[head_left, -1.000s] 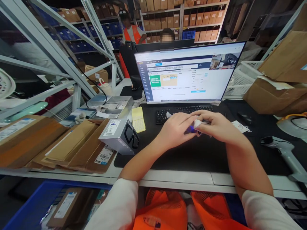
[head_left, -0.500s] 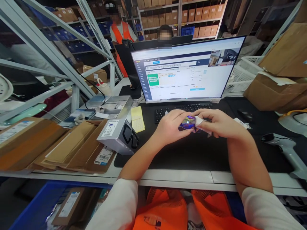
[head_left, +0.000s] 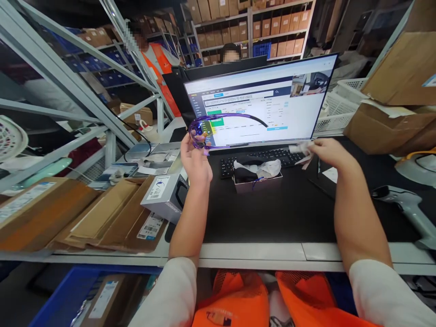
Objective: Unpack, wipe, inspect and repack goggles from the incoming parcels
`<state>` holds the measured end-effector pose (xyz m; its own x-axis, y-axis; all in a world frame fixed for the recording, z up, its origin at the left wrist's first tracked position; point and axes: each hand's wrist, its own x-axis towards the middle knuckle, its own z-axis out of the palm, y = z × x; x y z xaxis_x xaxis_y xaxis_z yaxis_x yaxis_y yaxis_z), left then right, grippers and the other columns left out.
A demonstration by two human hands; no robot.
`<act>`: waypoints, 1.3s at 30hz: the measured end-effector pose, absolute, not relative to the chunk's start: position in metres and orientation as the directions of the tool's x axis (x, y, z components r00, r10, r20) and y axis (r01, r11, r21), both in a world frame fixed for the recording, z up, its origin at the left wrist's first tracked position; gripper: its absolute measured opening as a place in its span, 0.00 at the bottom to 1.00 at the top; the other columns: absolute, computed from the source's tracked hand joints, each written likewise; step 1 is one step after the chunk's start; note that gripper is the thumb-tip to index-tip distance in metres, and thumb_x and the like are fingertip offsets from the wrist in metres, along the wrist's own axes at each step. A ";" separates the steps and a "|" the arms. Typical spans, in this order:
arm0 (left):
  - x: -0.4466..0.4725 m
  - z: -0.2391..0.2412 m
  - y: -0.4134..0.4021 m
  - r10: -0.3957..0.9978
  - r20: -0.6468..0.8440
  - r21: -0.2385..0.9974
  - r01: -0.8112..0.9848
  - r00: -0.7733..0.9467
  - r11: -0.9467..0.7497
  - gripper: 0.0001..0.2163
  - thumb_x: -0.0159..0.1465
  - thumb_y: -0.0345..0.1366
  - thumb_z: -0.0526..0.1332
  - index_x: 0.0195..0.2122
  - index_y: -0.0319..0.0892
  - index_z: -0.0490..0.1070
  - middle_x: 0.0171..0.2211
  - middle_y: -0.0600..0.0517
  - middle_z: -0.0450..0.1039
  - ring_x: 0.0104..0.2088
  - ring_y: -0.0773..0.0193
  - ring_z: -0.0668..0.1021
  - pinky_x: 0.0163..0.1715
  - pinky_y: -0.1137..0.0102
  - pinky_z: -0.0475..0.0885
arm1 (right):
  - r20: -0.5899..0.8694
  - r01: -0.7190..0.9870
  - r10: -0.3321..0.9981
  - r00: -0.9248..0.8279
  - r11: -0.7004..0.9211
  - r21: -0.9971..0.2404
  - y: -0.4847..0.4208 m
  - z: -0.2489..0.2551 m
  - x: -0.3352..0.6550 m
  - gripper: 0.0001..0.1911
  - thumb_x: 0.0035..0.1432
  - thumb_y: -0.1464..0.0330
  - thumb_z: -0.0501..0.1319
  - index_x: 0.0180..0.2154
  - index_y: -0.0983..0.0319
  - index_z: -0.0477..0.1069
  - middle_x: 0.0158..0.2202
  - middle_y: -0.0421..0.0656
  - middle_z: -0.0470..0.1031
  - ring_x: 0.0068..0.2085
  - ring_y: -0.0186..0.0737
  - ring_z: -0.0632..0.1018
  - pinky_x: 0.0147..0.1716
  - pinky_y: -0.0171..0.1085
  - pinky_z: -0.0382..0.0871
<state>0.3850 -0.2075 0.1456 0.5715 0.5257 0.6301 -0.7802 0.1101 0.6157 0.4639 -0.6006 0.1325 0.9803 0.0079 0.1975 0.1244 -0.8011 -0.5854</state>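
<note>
My left hand (head_left: 196,165) is raised in front of the monitor, its fingers closed on a pair of purple glasses (head_left: 198,128). The lenses shine with colour, and one arm of the glasses stretches right across the screen, dark at its tip. Over by the keyboard's right end, my right hand (head_left: 329,152) pinches a crumpled white wrapping (head_left: 300,148). Between the hands, a small open box (head_left: 258,184) sits on the black mat, with a black item (head_left: 245,171) and crinkled white wrapping material (head_left: 269,168) inside.
The monitor (head_left: 252,131) and keyboard (head_left: 226,169) stand behind the box. Left are a grey printed box (head_left: 162,200) and flattened cartons (head_left: 112,213). Right are a barcode scanner (head_left: 402,204) and cardboard boxes (head_left: 381,129). Two people are beyond the monitor.
My hands, together over the glasses before, are now apart. The left lifted the glasses up and leftward; the right moved rightward with the white wrapping. The small box now shows.
</note>
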 end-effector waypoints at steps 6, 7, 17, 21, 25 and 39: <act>0.385 0.148 -0.216 0.546 0.442 0.673 -0.666 0.711 0.323 0.18 0.61 0.51 0.63 0.46 0.49 0.65 0.50 0.48 0.78 0.56 0.58 0.79 0.52 0.64 0.74 | 0.240 0.234 0.135 0.961 -0.863 -0.449 -0.553 0.124 0.454 0.11 0.59 0.64 0.61 0.35 0.63 0.80 0.38 0.50 0.82 0.43 0.51 0.80 0.48 0.46 0.71; 0.385 0.148 -0.218 0.541 0.431 0.677 -0.655 0.722 0.336 0.18 0.61 0.51 0.63 0.47 0.49 0.65 0.51 0.48 0.78 0.56 0.59 0.79 0.54 0.64 0.73 | 0.376 0.365 0.203 0.904 -0.824 -0.433 -0.532 0.123 0.444 0.14 0.62 0.64 0.59 0.39 0.63 0.80 0.42 0.50 0.82 0.46 0.50 0.79 0.50 0.45 0.71; 0.378 0.145 -0.240 0.329 0.390 0.801 -0.493 0.860 0.339 0.23 0.65 0.62 0.54 0.47 0.47 0.64 0.59 0.42 0.75 0.61 0.57 0.76 0.58 0.60 0.70 | 0.361 0.672 0.572 0.736 -0.557 -0.488 -0.410 0.075 0.408 0.17 0.66 0.66 0.58 0.51 0.62 0.79 0.58 0.51 0.76 0.59 0.54 0.76 0.61 0.50 0.69; 0.379 0.143 -0.245 0.327 0.379 0.791 -0.486 0.866 0.371 0.22 0.65 0.60 0.56 0.46 0.46 0.63 0.57 0.42 0.77 0.60 0.56 0.77 0.59 0.59 0.69 | 0.326 0.621 0.565 0.758 -0.472 -0.625 -0.425 0.083 0.415 0.18 0.64 0.67 0.59 0.53 0.61 0.79 0.56 0.49 0.78 0.57 0.52 0.78 0.60 0.51 0.70; 0.378 0.144 -0.246 0.301 0.329 0.787 -0.436 0.895 0.437 0.19 0.66 0.57 0.54 0.45 0.46 0.62 0.57 0.42 0.77 0.59 0.56 0.78 0.58 0.60 0.70 | 0.590 0.704 0.391 0.706 -0.477 -0.526 -0.448 0.105 0.410 0.17 0.64 0.66 0.58 0.50 0.62 0.81 0.53 0.51 0.79 0.56 0.52 0.78 0.59 0.53 0.70; 0.359 0.142 -0.271 -0.368 0.218 0.846 0.013 0.904 0.534 0.21 0.62 0.58 0.60 0.43 0.45 0.74 0.54 0.44 0.78 0.57 0.49 0.78 0.57 0.53 0.73 | 0.715 0.834 0.431 0.551 -0.238 -0.498 -0.477 0.138 0.368 0.16 0.64 0.63 0.55 0.39 0.57 0.83 0.45 0.48 0.82 0.49 0.50 0.81 0.50 0.48 0.76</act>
